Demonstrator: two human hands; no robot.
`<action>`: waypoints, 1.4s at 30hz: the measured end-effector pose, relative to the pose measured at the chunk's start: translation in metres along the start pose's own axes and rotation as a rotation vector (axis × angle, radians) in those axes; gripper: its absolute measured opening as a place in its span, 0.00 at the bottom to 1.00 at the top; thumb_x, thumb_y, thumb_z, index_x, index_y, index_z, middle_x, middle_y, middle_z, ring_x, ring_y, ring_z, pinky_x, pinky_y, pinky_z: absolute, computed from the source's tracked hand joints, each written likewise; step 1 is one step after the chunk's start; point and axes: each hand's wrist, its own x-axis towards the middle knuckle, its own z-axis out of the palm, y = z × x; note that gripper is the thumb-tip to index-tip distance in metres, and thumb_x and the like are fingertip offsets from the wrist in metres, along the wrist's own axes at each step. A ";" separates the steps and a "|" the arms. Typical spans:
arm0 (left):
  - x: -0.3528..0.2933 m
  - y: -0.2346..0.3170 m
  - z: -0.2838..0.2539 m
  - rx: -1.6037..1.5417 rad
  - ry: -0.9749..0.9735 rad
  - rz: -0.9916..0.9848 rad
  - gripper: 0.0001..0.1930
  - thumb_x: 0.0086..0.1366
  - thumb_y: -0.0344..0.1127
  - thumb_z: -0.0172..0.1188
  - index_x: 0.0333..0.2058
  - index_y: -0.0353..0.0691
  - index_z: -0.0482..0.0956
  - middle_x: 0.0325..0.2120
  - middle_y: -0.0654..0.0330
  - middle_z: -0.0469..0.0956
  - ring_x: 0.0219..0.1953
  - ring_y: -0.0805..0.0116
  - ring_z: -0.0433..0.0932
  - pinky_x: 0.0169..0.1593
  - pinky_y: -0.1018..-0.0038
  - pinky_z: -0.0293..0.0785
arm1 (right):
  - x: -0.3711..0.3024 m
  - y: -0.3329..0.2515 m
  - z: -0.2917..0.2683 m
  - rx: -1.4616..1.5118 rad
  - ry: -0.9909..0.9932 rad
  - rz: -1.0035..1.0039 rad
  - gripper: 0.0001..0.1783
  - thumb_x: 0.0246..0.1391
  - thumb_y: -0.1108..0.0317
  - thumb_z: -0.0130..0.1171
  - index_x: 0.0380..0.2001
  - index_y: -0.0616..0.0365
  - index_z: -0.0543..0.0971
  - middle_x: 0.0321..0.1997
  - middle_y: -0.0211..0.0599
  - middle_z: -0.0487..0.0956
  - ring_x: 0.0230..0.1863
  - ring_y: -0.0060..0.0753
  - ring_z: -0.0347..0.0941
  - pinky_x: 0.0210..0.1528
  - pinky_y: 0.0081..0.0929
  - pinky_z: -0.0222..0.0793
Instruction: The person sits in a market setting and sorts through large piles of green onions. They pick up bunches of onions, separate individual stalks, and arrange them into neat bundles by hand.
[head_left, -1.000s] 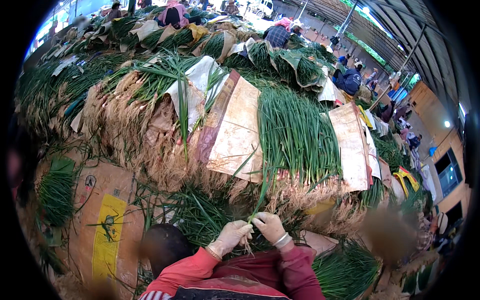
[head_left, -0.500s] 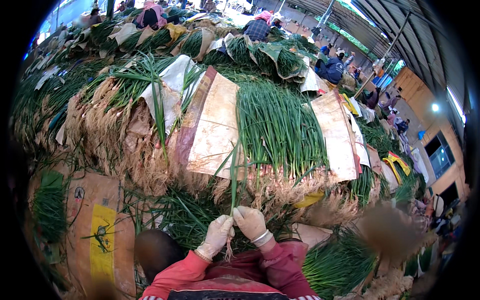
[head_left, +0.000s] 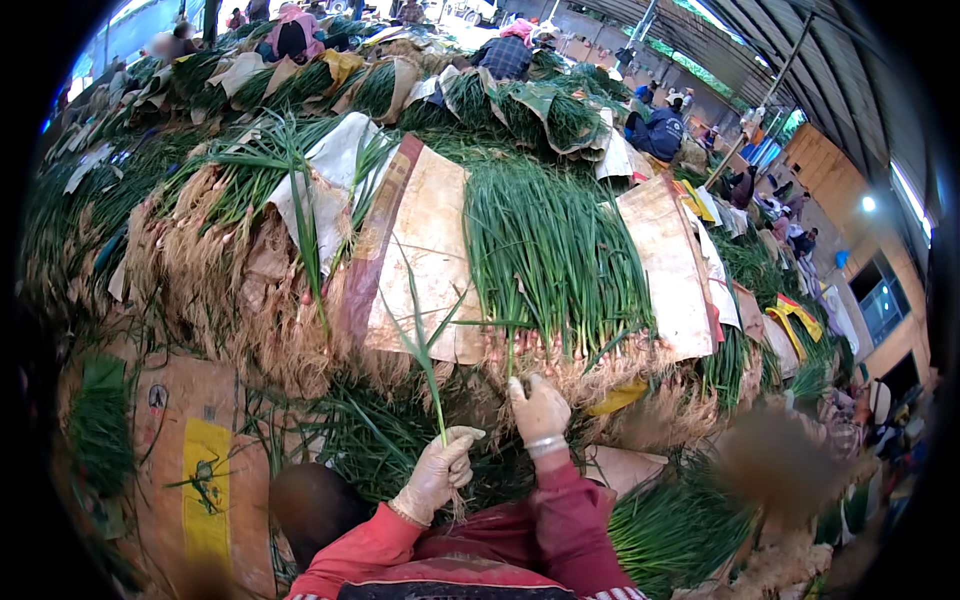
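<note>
My left hand [head_left: 441, 475], in a pale glove, is closed round the lower stem of a green onion [head_left: 424, 360]. Its leaves spread upward, and its roots hang below my fist. To the right and a little farther out, my right hand [head_left: 540, 412], also gloved, pinches a thin green onion stalk [head_left: 511, 352] between thumb and fingers. Just beyond that hand lies a thick row of green onions [head_left: 555, 250], leaves pointing away and pinkish bulbs with tan roots toward me. The row rests between the pale flaps of a sack [head_left: 428, 240].
More rooted onions [head_left: 215, 235] are heaped at the left. Loose leaves [head_left: 370, 440] litter the ground before me. A brown sack with a yellow stripe [head_left: 207, 480] lies at lower left, a leafy bundle [head_left: 670, 525] at lower right. Several people sit among farther piles.
My hands were together on one onion; they have parted. The right hand has moved away and right, toward the row, with a stalk in its pinch. My left keeps the onion, its leaves now leaning left.
</note>
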 end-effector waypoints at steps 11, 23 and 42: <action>0.019 0.000 -0.003 0.299 0.238 0.071 0.15 0.67 0.35 0.55 0.50 0.38 0.73 0.31 0.65 0.80 0.12 0.85 0.59 0.16 0.85 0.61 | -0.068 -0.014 -0.034 0.440 -0.261 -0.245 0.13 0.59 0.55 0.53 0.32 0.51 0.79 0.20 0.44 0.76 0.21 0.48 0.74 0.21 0.39 0.67; 0.019 -0.003 -0.011 0.304 0.202 0.025 0.14 0.67 0.36 0.54 0.50 0.38 0.73 0.30 0.58 0.79 0.21 0.80 0.74 0.19 0.86 0.67 | -0.047 0.067 0.033 0.251 -0.491 0.107 0.20 0.61 0.53 0.44 0.36 0.55 0.80 0.30 0.46 0.81 0.32 0.48 0.78 0.34 0.41 0.73; -0.005 0.007 -0.010 0.451 0.117 0.055 0.14 0.70 0.41 0.48 0.48 0.41 0.74 0.24 0.66 0.75 0.19 0.82 0.67 0.20 0.86 0.63 | -0.062 0.019 0.103 0.160 -0.471 -0.675 0.16 0.53 0.54 0.55 0.33 0.57 0.79 0.28 0.39 0.80 0.27 0.43 0.76 0.32 0.34 0.72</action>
